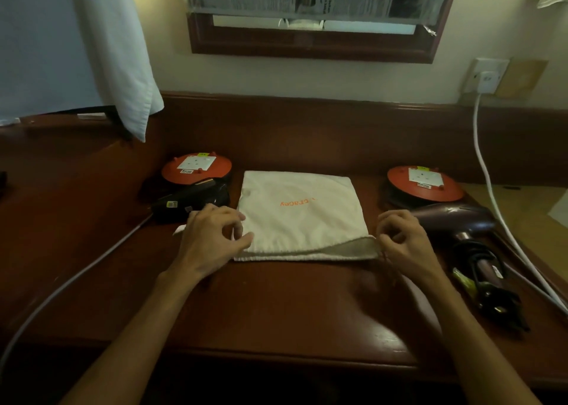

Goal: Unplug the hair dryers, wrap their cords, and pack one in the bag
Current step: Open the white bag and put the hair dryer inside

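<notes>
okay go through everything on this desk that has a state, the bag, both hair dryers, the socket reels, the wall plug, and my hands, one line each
Cloth bag: flat, mouth edge lifted at right corner.
Black hair dryer: lying left of bag, unplugged.
Purple hair dryer: lying right of bag, cord wrapped round handle.
Left socket reel: nothing plugged in.
Right socket reel: nothing plugged in.
White wall plug: plugged in.
Left hand: fingers curled at bag's left edge.
Right hand: pinching bag's mouth.

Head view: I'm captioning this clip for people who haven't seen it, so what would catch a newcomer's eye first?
The white cloth bag with orange lettering lies flat mid-desk, the left hand at its near left corner and the right hand pinching its open near right corner. Two orange discs flank it at the back. A maroon hair dryer, cord wrapped round its handle, lies right; a black hair dryer left.
</notes>
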A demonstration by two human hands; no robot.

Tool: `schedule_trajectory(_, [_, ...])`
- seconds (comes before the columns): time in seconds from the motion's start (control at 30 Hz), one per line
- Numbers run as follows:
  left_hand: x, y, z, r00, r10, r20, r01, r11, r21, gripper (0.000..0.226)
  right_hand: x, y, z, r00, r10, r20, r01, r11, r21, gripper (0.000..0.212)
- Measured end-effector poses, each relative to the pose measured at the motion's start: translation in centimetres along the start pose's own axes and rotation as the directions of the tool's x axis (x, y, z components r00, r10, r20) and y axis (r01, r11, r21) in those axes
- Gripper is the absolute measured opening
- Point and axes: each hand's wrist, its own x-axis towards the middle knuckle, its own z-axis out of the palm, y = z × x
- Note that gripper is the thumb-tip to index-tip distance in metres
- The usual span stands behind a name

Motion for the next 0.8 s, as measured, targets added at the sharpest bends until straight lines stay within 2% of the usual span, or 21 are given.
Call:
schedule_trajectory(0.07, [0.2,1.2,0.5,0.999,-0.042,-0.008,0.041,0.991,-0.125,0.021,0.4,-0.4,0.6,0.994,-0.021,-0.112,0.019,1.000,-0.018,0.010])
schedule_trajectory(0.1, [0.4,1.8,0.9,0.998,-0.068,0.003,0.068,0.989,-0.134,0.020,0.7,-0.7,1.0,0.993,-0.021,-0.113,0.018,0.999,-0.028,0.007])
schedule_trajectory(0.17, [0.7,2.1,2.0,0.991,-0.113,0.068,0.118,0.990,-0.074,0.016,1.2,-1.1,1.6,1.000,0.028,-0.001,-0.028,0.996,-0.082,0.007])
schedule_trajectory(0.27, [0.2,1.0,3.5,0.971,-0.186,0.150,0.168,0.978,0.125,0.014,1.0,-0.7,2.0,0.963,0.149,0.223,-0.074,0.947,-0.311,0.011])
schedule_trajectory(0.47, [0.4,0.7,3.3,0.956,-0.237,0.175,0.202,0.959,0.198,0.009,0.3,0.1,0.9,0.946,0.184,0.267,-0.050,0.897,-0.439,0.015])
schedule_trajectory(0.53, [0.9,1.8,3.5,0.970,-0.168,0.177,0.124,0.964,0.234,0.017,1.0,-0.6,1.1,0.951,0.140,0.274,0.007,0.880,-0.474,0.013])
schedule_trajectory(0.63, [2.2,4.0,4.5,0.989,-0.036,0.146,0.015,0.990,0.142,0.023,2.2,-2.6,2.6,0.970,0.075,0.232,0.022,0.920,-0.391,0.030])
schedule_trajectory(0.7, [3.1,4.6,5.9,0.977,-0.072,0.201,0.052,0.993,0.103,0.041,3.1,-3.5,4.1,0.971,0.087,0.222,-0.003,0.936,-0.353,0.043])
schedule_trajectory(0.8, [3.2,3.0,8.1,0.887,-0.213,0.410,0.105,0.957,0.269,0.070,3.3,-2.8,6.3,0.940,0.171,0.296,-0.056,0.931,-0.361,0.063])
